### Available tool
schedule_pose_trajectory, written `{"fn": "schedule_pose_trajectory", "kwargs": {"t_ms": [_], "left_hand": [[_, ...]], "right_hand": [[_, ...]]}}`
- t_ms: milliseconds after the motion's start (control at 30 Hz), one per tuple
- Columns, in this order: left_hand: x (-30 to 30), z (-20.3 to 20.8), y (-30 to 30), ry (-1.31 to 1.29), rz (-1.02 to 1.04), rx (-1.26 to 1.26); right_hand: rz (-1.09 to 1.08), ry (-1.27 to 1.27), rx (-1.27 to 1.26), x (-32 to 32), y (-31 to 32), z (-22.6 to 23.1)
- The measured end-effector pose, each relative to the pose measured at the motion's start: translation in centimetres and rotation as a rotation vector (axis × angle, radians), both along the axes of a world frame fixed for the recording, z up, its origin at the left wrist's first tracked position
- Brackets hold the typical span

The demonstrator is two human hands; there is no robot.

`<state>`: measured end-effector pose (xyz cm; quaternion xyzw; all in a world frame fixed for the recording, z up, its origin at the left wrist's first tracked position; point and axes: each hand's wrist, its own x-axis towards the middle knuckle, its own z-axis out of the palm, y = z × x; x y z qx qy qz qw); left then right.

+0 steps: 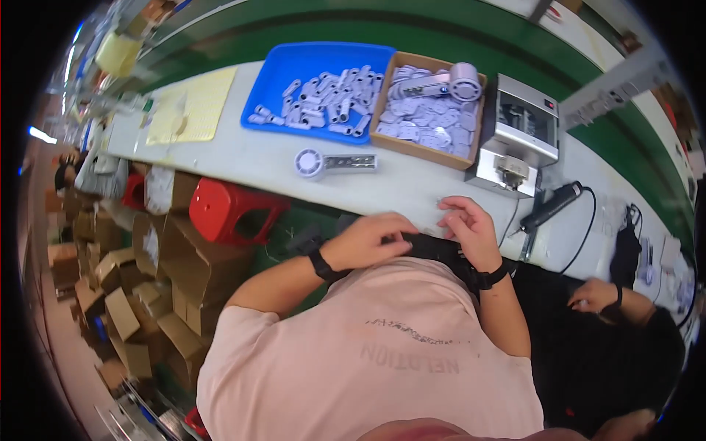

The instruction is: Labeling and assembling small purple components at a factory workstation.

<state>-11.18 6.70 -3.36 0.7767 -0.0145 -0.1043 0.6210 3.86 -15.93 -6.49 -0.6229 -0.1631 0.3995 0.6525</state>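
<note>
My left hand (373, 239) is at my waist by the bench's near edge, fingers loosely bent and apart, holding nothing I can see. Just to its right, my right hand (472, 229) is raised over the edge with curled, separated fingers; no held thing shows. Beyond them on the white bench (257, 158) lies a pale handheld fan (309, 162), round head to the left, a strip of inner parts along its handle. Another such fan (465, 82) rests on pale plastic pieces in a cardboard box (423, 153). Left of that box is a blue tray (265, 81) with many small pale tubular parts.
Right of the box stands a metal machine (526, 121), with a corded black electric screwdriver (553, 208) nearby. A yellow mat (193, 106) lies at far left. Below are a red stool (220, 209) and open cartons (198, 253). A co-worker's hand (596, 295) is close at right.
</note>
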Motion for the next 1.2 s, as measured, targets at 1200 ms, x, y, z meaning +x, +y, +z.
{"fn": "schedule_pose_trajectory", "kwargs": {"t_ms": [1200], "left_hand": [[7.3, 1.7, 4.5, -0.531, 0.297, 0.707]], "right_hand": [[-0.117, -1.085, -0.393, 0.3, -4.2, 1.6]]}}
